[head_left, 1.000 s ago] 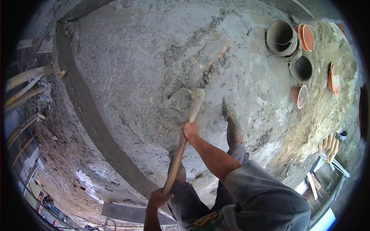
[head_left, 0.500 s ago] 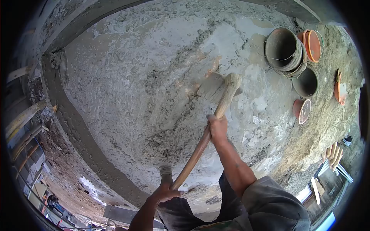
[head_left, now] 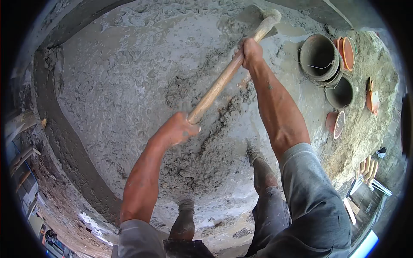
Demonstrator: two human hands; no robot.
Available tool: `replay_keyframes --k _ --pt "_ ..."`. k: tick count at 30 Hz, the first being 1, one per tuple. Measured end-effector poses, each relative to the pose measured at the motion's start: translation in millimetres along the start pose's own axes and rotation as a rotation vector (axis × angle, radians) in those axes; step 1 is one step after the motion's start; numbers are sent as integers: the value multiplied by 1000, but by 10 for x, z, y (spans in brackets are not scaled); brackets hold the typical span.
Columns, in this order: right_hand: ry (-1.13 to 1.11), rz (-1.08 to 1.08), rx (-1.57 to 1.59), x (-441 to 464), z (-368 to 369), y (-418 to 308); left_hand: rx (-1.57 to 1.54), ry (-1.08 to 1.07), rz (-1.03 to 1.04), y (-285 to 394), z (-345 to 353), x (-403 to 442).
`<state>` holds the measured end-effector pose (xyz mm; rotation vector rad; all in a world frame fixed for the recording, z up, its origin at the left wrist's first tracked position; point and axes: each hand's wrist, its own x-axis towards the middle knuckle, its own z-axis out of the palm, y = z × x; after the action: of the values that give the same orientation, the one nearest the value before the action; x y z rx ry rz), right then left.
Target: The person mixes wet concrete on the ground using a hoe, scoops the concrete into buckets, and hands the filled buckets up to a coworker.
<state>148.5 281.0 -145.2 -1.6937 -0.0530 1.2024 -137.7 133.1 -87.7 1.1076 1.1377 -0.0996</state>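
Hoe (head_left: 219,81), two-handed grip.
Left hand (head_left: 177,129) clamped round handle (head_left: 208,98) butt, right hand (head_left: 251,52) clamped near head (head_left: 271,16); blade (head_left: 250,15) at wet grey mix (head_left: 124,81).

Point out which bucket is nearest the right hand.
The large dark bucket with wire across its mouth, leftmost in the picture, is nearest the right hand; the smaller dark bucket and the orange ones sit farther off.

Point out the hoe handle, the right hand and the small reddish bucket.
Hoe handle (head_left: 218,87): head view, midway along the bare wooden shaft.
Right hand (head_left: 252,52): head view, on the back of the hand.
Small reddish bucket (head_left: 330,122): head view, on its outer side wall.
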Motion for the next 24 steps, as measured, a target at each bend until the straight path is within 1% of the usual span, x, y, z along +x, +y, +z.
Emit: replay_keyframes --k 1,2,3,5,7,8,10,11,13,15,17,19,20,21,23,24 --pt "41 -62 -114 -295 213 135 -52 38 -7 -92 -37 -203" --pt "61 -84 -196 -389 431 384 -119 62 -59 -287 -37 -515" --pt "-5 -75 -196 -615 691 535 -199 73 -138 -425 -80 -810" --pt "-175 -150 -331 -986 1142 830 -340 118 -254 -575 -297 -1285" --pt "-251 -34 -341 -1462 1416 1067 -481 172 -289 -817 -258 -1783" --pt "-289 -226 -649 -1510 1535 1474 -552 187 -306 -934 -167 -2024" --pt "-265 -223 -883 -2034 1695 1784 -734 219 -331 -1288 52 -2490" --pt "-212 -27 -824 -2536 1716 1733 -810 245 -343 -1420 255 -2670" --pt "-408 -46 -1026 -2750 1542 1797 -918 252 -358 -1390 699 -2843" --pt "-412 -230 -1213 -2684 1173 2355 -921 239 -409 -1350 990 -3110" --pt "-359 118 -955 -3127 949 2361 -891 270 -471 -1346 1230 -3425" --pt "-376 141 -1022 -3464 638 2390 -915 237 -556 -1325 1550 -3699" --pt "-443 135 -1053 -3615 410 2479 -972 221 -601 -1401 1785 -3855" --pt "-520 133 -1078 -3765 172 2556 -960 176 -677 -1398 1902 -4014" --pt "-364 318 -911 -4243 -178 2373 -739 143 -644 -1802 2389 -4406" --pt "-300 356 -774 -4393 -442 2401 -566 87 -654 -1850 2451 -4453"
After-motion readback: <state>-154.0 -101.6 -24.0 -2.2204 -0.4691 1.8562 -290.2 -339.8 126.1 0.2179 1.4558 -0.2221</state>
